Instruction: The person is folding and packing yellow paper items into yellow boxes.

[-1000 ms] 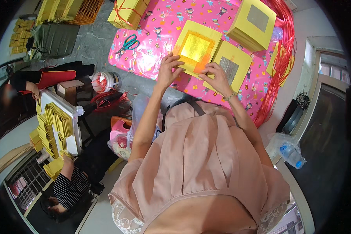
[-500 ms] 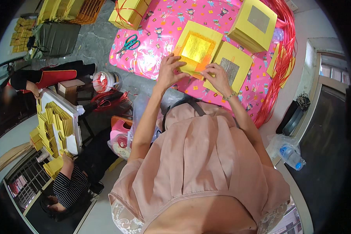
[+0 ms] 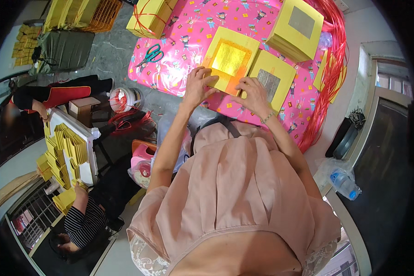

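A yellow joss paper sheet [image 3: 220, 81] with a gold foil square and an orange printed border lies flat on the pink table cover. My left hand [image 3: 198, 87] is at its near left edge, fingers slightly curved and thumb apart. At the near right corner, the fingertips of my right hand [image 3: 255, 94] touch the paper, the thumb held away from them. Both hands look open. Partly under my right hand and beside the gold sheet lies yellow paper with a silver foil square [image 3: 270, 83].
A thick yellow paper stack [image 3: 293, 32] stands at the far right, near red plastic strips [image 3: 326, 87]. A tied yellow bundle [image 3: 149, 18] and green-handled scissors [image 3: 151, 56] lie left. Two people work at a white table [image 3: 91, 147] with folded yellow paper.
The gold sheet's near edge, earlier raised between my fingers, now lies flat. My right hand's pinch has opened, and the hand has shifted slightly nearer. The view has moved slightly.
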Action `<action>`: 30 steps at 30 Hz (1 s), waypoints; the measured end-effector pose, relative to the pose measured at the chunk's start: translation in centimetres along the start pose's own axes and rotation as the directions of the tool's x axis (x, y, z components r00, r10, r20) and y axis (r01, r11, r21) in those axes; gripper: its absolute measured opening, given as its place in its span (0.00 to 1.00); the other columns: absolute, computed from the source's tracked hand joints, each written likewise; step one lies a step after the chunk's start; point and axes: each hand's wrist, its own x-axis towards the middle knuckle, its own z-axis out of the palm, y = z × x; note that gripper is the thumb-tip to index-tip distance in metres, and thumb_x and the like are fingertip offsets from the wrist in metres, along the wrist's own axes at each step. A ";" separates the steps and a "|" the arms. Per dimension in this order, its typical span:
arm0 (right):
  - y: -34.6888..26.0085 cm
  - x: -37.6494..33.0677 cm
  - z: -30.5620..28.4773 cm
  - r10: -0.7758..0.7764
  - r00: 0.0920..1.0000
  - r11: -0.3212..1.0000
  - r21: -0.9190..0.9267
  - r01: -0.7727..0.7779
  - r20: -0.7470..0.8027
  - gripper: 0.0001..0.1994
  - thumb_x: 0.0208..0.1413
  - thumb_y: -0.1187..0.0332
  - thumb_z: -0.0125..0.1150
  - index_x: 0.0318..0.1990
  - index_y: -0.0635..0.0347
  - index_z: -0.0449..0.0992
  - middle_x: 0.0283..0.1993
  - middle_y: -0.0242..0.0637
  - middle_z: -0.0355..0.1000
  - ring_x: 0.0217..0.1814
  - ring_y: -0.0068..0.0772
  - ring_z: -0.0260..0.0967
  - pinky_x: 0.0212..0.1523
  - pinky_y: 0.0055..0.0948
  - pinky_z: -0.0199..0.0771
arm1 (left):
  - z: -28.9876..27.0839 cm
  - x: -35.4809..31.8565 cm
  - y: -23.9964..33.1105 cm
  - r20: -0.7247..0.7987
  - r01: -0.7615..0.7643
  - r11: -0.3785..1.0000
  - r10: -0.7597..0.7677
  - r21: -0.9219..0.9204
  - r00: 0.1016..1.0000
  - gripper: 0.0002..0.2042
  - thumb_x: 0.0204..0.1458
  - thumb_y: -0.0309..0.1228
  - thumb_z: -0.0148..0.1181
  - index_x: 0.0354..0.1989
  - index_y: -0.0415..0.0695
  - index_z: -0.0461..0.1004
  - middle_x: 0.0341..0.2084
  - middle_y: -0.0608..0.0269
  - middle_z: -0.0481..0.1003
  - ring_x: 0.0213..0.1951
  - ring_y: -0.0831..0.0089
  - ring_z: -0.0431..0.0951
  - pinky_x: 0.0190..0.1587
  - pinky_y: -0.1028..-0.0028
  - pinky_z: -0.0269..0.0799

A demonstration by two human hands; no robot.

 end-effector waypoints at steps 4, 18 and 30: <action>0.2 -0.1 0.3 0.001 1.000 0.999 -0.048 -0.001 -0.014 0.11 0.41 0.59 0.72 0.29 0.54 0.81 0.41 0.31 0.72 0.45 0.37 0.68 0.44 0.36 0.71 | 0.0 0.2 0.1 -0.003 -0.011 1.000 0.011 -0.004 1.000 0.22 0.35 0.38 0.74 0.43 0.51 0.80 0.50 0.59 0.72 0.56 0.57 0.66 0.57 0.58 0.64; 1.7 0.7 0.6 0.176 0.983 0.961 0.207 -0.183 0.051 0.09 0.48 0.61 0.68 0.27 0.57 0.82 0.38 0.34 0.74 0.41 0.39 0.69 0.44 0.34 0.70 | -0.4 0.9 -0.3 0.069 -0.080 0.988 0.090 -0.134 0.994 0.13 0.43 0.37 0.69 0.37 0.51 0.84 0.45 0.60 0.75 0.50 0.59 0.70 0.53 0.63 0.68; -0.1 0.9 -2.0 -0.038 0.999 0.999 -0.030 0.038 -0.011 0.17 0.49 0.56 0.67 0.40 0.57 0.77 0.40 0.35 0.72 0.47 0.39 0.68 0.44 0.37 0.67 | -1.1 2.8 0.4 0.117 -0.162 0.986 0.158 0.024 0.980 0.10 0.48 0.31 0.63 0.40 0.47 0.79 0.40 0.64 0.78 0.44 0.63 0.74 0.48 0.64 0.68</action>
